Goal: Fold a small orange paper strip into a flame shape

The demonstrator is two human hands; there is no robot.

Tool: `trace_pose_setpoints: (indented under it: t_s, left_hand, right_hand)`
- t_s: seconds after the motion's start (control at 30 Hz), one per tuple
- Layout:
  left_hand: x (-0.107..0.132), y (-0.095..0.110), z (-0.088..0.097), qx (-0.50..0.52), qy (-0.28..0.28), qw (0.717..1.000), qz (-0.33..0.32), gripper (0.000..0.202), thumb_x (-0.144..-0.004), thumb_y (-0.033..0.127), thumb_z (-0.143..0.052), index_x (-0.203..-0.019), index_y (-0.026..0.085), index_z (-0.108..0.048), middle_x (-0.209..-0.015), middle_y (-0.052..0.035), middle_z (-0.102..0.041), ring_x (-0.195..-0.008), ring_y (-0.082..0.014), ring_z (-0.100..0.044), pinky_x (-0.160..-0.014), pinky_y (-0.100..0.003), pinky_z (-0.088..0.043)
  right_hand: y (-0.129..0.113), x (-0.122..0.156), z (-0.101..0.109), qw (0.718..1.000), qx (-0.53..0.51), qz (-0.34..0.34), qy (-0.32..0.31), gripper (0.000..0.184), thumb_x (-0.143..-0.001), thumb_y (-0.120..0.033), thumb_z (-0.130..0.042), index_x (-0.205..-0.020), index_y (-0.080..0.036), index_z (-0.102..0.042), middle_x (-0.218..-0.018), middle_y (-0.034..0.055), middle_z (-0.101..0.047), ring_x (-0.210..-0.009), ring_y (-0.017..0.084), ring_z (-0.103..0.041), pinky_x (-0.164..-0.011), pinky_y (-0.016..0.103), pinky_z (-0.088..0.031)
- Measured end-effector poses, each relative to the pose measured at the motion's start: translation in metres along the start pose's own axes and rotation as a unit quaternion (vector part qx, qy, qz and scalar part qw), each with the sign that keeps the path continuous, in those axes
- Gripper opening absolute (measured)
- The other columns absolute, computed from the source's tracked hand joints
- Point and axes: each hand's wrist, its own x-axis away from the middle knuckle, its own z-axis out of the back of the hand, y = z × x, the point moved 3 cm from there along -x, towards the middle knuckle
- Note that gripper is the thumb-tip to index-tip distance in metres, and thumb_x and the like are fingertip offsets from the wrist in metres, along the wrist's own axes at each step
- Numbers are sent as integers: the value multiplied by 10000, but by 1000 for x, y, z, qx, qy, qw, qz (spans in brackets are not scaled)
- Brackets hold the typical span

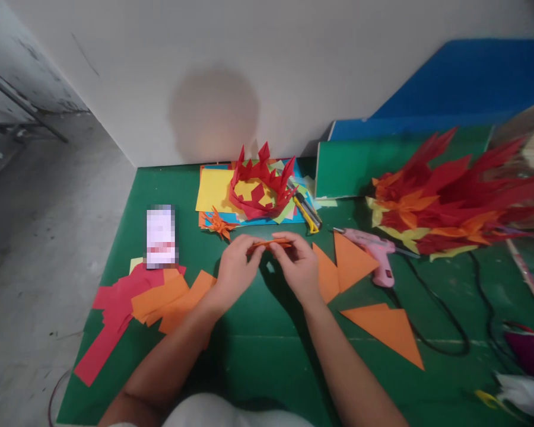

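Observation:
Both my hands meet above the middle of the green table (pixel 249 356). My left hand (pixel 235 268) and my right hand (pixel 297 265) pinch the two ends of a narrow folded orange paper piece (pixel 271 242), fingers closed on it. Orange paper triangles (pixel 353 261) lie just right of my right hand, another orange triangle (pixel 387 329) nearer me. Red and orange paper strips (pixel 151 296) lie left of my left hand.
A red paper crown (pixel 260 187) sits on coloured sheets (pixel 213 190) at the back, with a small orange folded star (pixel 218 223), a yellow utility knife (pixel 307 214), a pink glue gun (pixel 376 255) with black cord, a phone (pixel 161 236), and a large red-orange paper flame piece (pixel 449 196).

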Motion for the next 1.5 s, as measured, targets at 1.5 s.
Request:
trace_pose_setpoints:
  t_s: [1.5]
  left_hand:
    - [10, -31, -11, 272, -9, 940, 207, 375, -702, 514, -655, -763, 156, -564, -489, 45, -567, -373, -53, -473, -383, -162, -339]
  right_hand:
    - [10, 11, -10, 994, -61, -20, -86, 119, -794, -265, -601, -909, -233, -599, -862, 13, -625, -724, 136, -594, -635, 252, -500]
